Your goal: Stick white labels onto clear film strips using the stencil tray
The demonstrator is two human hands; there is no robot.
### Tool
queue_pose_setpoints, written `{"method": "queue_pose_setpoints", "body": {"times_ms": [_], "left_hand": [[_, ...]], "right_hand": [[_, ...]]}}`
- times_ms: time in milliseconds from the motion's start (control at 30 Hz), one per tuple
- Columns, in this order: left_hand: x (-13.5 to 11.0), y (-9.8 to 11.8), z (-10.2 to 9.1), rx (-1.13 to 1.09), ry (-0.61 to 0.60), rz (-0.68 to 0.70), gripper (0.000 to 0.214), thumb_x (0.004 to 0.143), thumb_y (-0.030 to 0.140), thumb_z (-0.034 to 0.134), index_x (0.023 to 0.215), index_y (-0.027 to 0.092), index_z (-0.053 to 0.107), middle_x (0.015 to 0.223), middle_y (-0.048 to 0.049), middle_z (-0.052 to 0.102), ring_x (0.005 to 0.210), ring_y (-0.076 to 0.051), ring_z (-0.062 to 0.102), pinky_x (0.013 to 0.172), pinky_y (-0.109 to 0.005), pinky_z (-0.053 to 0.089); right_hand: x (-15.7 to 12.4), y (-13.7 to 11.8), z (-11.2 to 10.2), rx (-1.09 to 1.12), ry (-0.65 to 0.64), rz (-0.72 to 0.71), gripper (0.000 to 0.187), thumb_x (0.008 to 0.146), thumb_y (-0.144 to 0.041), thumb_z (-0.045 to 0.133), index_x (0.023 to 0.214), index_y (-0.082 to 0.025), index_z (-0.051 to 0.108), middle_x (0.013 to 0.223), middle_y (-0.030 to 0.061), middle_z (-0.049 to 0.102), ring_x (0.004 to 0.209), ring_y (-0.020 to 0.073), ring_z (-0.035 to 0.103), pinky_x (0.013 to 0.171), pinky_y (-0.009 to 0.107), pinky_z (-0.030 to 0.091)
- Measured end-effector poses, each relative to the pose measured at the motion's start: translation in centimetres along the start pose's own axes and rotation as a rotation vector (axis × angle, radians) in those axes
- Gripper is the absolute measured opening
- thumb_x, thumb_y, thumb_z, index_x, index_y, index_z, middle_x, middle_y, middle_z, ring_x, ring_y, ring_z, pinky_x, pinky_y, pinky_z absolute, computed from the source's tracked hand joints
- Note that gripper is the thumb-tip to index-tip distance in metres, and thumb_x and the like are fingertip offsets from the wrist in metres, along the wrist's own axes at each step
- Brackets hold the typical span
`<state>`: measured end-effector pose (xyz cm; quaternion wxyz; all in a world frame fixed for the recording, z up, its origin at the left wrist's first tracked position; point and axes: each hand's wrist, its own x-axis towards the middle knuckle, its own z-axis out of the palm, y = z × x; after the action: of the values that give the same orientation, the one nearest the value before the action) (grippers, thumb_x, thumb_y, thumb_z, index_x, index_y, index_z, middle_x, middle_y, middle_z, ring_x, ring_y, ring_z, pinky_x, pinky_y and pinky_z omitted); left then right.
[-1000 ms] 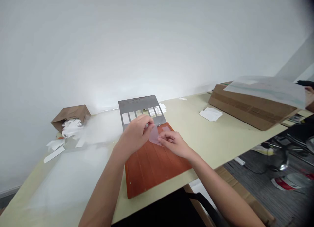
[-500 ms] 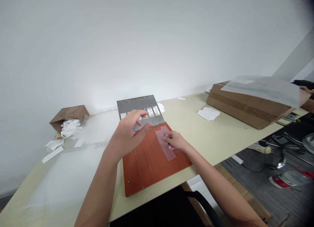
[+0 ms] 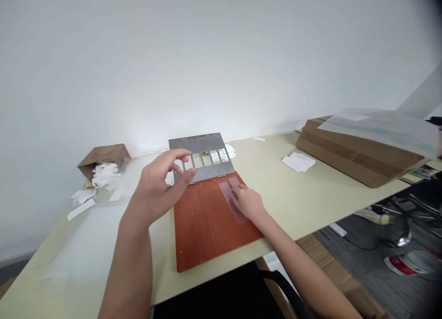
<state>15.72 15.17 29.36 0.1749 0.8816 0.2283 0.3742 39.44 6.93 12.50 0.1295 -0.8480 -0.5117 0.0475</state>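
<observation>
An orange board [image 3: 207,236] with shallow lengthwise grooves lies on the table. A grey metal frame [image 3: 193,144] with several rectangular slots is hinged to its far edge and stands folded back. Two translucent plastic strips [image 3: 225,190] lie side by side near the board's right edge. My right hand [image 3: 247,201] is down on the strips, its fingers bent together and the fingertips against the plastic, partly hidden by the hand. Raised above the board's left side, my left hand [image 3: 162,183] is empty, with thumb and fingers curved apart in front of the metal frame.
A cardboard box [image 3: 107,155] spilling white paper pieces [image 3: 104,172] sits at left, beside clear plastic sheeting [image 3: 86,250]. White cards [image 3: 299,162] lie right of the board. A large carton [image 3: 359,153] with a translucent sheet [image 3: 383,125] on it stands farther right.
My left hand has moved left, away from the board's middle. My right hand has flattened lower onto the strips. The view has shifted slightly.
</observation>
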Motion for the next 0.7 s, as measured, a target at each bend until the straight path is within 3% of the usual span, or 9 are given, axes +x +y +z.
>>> {"method": "queue_pose_setpoints", "body": {"times_ms": [100, 200, 300, 400, 533, 700], "left_hand": [[-1.3, -0.2, -1.5, 0.059, 0.086, -0.059, 0.030, 0.092, 0.042, 0.059, 0.118, 0.027, 0.059, 0.111, -0.0021, 0.064, 0.084, -0.012, 0.063, 0.058, -0.020, 0.046], [-4.0, -1.0, -2.3, 0.120, 0.128, -0.164, 0.032, 0.092, 0.046, 0.057, 0.118, 0.027, 0.059, 0.112, -0.0035, 0.065, 0.085, -0.014, 0.063, 0.058, -0.021, 0.047], [-8.0, -2.8, -1.8, 0.167, 0.061, -0.342, 0.038, 0.090, 0.054, 0.056, 0.116, 0.025, 0.059, 0.116, -0.0054, 0.064, 0.090, -0.018, 0.064, 0.055, -0.022, 0.046], [-12.5, -5.4, -0.5, 0.217, 0.002, -0.514, 0.043, 0.091, 0.057, 0.052, 0.117, 0.024, 0.059, 0.123, -0.0065, 0.062, 0.098, -0.021, 0.063, 0.065, -0.027, 0.052], [-17.3, -8.3, 1.1, 0.424, -0.088, -0.661, 0.044, 0.092, 0.054, 0.043, 0.118, 0.021, 0.057, 0.129, -0.0101, 0.059, 0.112, -0.029, 0.059, 0.086, -0.045, 0.051], [-19.6, -8.8, 2.2, 0.670, -0.094, -0.806, 0.048, 0.098, 0.048, 0.031, 0.128, 0.020, 0.054, 0.148, -0.0140, 0.045, 0.132, -0.034, 0.045, 0.102, -0.066, 0.034]], "right_hand": [[-0.3, 0.1, 0.2, -0.055, -0.014, -0.120, 0.027, 0.098, -0.031, 0.044, 0.106, -0.024, 0.070, 0.117, 0.0105, 0.061, 0.113, 0.0270, 0.056, 0.084, 0.035, 0.044], [-0.2, 0.5, 0.7, -0.091, -0.004, -0.130, 0.031, 0.098, -0.032, 0.044, 0.113, -0.023, 0.070, 0.119, 0.0121, 0.060, 0.115, 0.0299, 0.053, 0.089, 0.039, 0.044], [0.1, 0.7, 1.1, -0.102, 0.009, -0.128, 0.032, 0.098, -0.033, 0.044, 0.114, -0.021, 0.069, 0.120, 0.0136, 0.059, 0.114, 0.0301, 0.053, 0.089, 0.040, 0.044], [0.2, 0.7, 1.4, -0.095, 0.020, -0.129, 0.032, 0.099, -0.032, 0.044, 0.113, -0.020, 0.069, 0.120, 0.0143, 0.059, 0.114, 0.0301, 0.053, 0.089, 0.040, 0.045], [0.3, 0.8, 1.6, -0.068, 0.044, -0.132, 0.030, 0.098, -0.032, 0.046, 0.113, -0.020, 0.069, 0.119, 0.0140, 0.059, 0.114, 0.0314, 0.053, 0.090, 0.042, 0.045], [-0.9, 0.6, 0.5, 0.011, 0.114, -0.167, 0.034, 0.097, -0.034, 0.049, 0.122, -0.015, 0.064, 0.122, 0.0153, 0.059, 0.114, 0.0323, 0.054, 0.092, 0.045, 0.046]]}}
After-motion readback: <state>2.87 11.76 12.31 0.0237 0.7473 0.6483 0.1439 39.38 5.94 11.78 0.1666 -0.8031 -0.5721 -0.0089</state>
